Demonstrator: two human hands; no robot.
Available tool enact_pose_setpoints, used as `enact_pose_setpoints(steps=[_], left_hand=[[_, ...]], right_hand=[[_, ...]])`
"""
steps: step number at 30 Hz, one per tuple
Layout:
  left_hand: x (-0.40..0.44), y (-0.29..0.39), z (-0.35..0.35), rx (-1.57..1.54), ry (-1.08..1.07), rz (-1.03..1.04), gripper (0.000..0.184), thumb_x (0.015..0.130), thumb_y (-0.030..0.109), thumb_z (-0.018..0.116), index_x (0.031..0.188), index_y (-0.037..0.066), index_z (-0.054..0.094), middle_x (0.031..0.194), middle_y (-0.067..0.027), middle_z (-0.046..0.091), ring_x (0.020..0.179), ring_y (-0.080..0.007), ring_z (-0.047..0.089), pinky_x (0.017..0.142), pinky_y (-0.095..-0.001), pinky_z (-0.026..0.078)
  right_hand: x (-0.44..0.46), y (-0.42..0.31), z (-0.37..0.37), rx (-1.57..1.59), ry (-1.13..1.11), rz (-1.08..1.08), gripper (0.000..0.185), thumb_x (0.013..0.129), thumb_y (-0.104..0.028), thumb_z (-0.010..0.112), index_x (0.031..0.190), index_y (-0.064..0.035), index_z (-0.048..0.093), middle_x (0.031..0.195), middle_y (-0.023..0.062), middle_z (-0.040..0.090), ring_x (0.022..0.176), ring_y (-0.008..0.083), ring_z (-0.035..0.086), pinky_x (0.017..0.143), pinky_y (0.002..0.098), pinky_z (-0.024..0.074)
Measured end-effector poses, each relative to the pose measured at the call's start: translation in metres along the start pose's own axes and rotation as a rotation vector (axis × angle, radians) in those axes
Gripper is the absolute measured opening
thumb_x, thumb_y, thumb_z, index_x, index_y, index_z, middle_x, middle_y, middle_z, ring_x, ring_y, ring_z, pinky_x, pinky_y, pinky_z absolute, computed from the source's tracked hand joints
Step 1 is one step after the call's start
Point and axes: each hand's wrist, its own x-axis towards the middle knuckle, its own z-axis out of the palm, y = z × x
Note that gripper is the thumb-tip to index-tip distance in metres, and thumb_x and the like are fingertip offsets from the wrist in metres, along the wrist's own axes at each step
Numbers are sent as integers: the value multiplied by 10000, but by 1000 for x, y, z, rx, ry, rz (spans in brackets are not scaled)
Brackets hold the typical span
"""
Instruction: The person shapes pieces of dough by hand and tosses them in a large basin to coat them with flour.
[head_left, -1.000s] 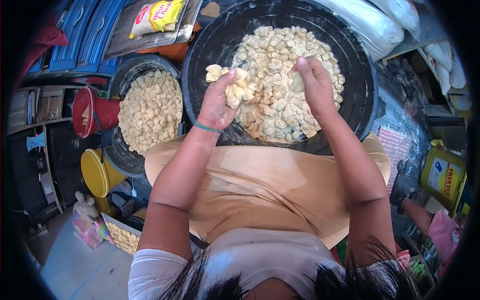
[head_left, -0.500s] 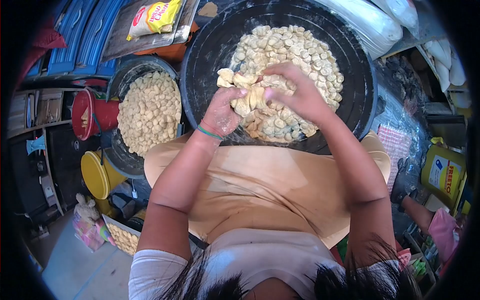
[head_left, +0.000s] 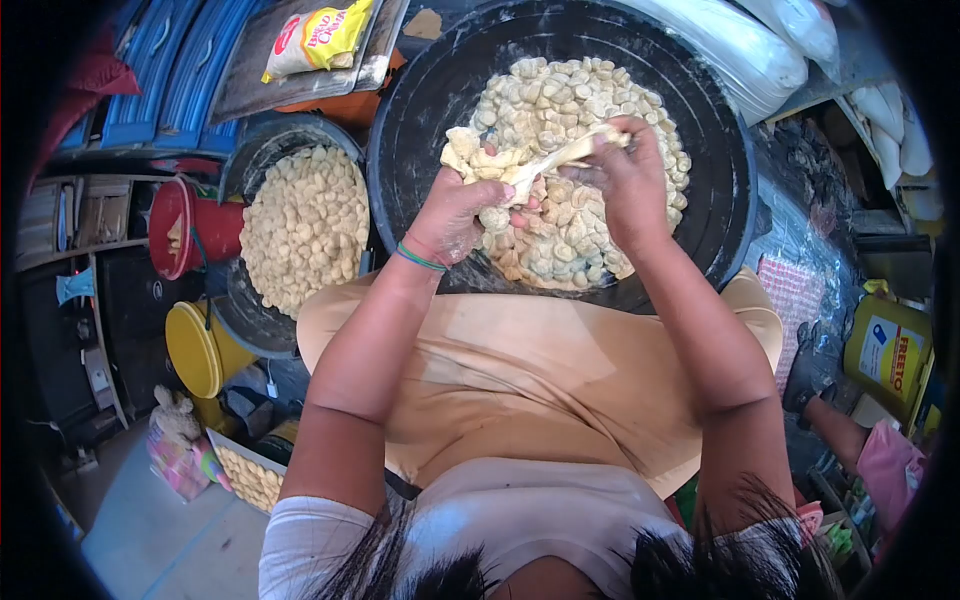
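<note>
Above a wide black tub (head_left: 420,200), a strip of pale dough (head_left: 562,156) stretches between my two hands. My left hand (head_left: 455,208) is closed around the larger lump, which bulges out past its thumb and fingers. A piece of dough at the strip's far end is pinched in my right hand (head_left: 632,180). Beneath both hands lies a heap of small, round, flattened dough pieces (head_left: 575,95), dusted with flour. My hands cover part of the heap.
To the left stands a second tub of rounded dough pieces (head_left: 310,225), with a red bucket (head_left: 222,228) and a yellow bucket (head_left: 195,350) beside it. A bread crumb bag (head_left: 318,38) lies on a board at the upper left. Another person's leg (head_left: 838,432) shows at right.
My right hand has moved right and slightly up, away from my left, pulling the dough out into a long strip. My left hand has stayed nearly in place, still gripping the lump.
</note>
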Motion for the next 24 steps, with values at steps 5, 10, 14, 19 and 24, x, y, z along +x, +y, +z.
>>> enact_pose_setpoints(steps=[5,10,14,19,24], left_hand=[[3,-8,-6,-213,15,-34,438,779,-25,527,1173,91,375,1180,-229,529,982,-321,606,766,-400,542],[4,-15,-4,-309,-49,-29,446,793,-7,532,1205,86,387,1207,-194,522,1005,-289,593,827,-433,526],[0,-16,-1,-91,-17,-90,398,830,-1,534,1185,110,392,1136,-163,557,941,-234,615,672,-342,557],[4,-13,-5,69,61,-13,355,851,4,533,1157,127,401,1039,-171,601,874,-228,630,593,-302,536],[5,-13,-11,-78,47,95,349,876,49,544,1191,136,422,1153,-188,567,966,-282,610,722,-360,520]], right_hand=[[23,-5,-32,-265,-49,-169,263,864,-11,474,1121,-29,526,1202,171,523,1060,234,566,884,324,480],[-4,-7,-7,-721,-448,-187,275,833,-171,661,1075,-51,610,1067,62,611,956,184,584,829,314,462],[-12,5,-4,-725,-542,-26,249,848,-223,684,995,-41,600,952,40,611,830,137,573,771,293,477],[0,5,-8,-256,-267,-43,129,910,-138,583,981,-30,583,840,46,579,723,122,567,631,240,489],[10,-10,-12,-150,-181,21,218,946,-156,509,1096,-11,573,987,90,574,733,138,590,689,266,515]])
